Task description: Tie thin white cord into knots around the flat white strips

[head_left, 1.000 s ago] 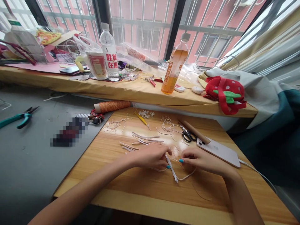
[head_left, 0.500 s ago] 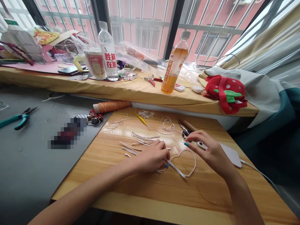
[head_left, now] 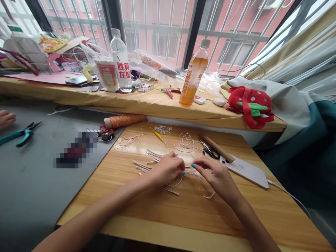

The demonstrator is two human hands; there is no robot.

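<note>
Above the wooden board, my left hand (head_left: 170, 169) is closed in a pinch on a white cord (head_left: 194, 173) that spans the gap between my hands. Close beside it on the right, my right hand (head_left: 215, 173) pinches the same cord with thumb and finger. One loose cord end (head_left: 209, 196) comes out below my right hand. Cut lengths of white cord (head_left: 143, 166) lie left of my left hand, partly covered by it. My fingers hide the exact spot where the cord is gripped.
Behind my hands are a coil of thin cord (head_left: 187, 140), yellow tweezers (head_left: 158, 135), small white pieces (head_left: 163, 129) and black scissors (head_left: 210, 151). A brown tube (head_left: 217, 148) rests against a phone (head_left: 246, 171). At far left, another person's hand (head_left: 6, 119) is near green-handled pliers (head_left: 25, 134).
My right hand has moved left and closer to my left hand, uncovering the phone and scissors. The large cord loop between them has shrunk. Another person's hand has appeared at the left edge.
</note>
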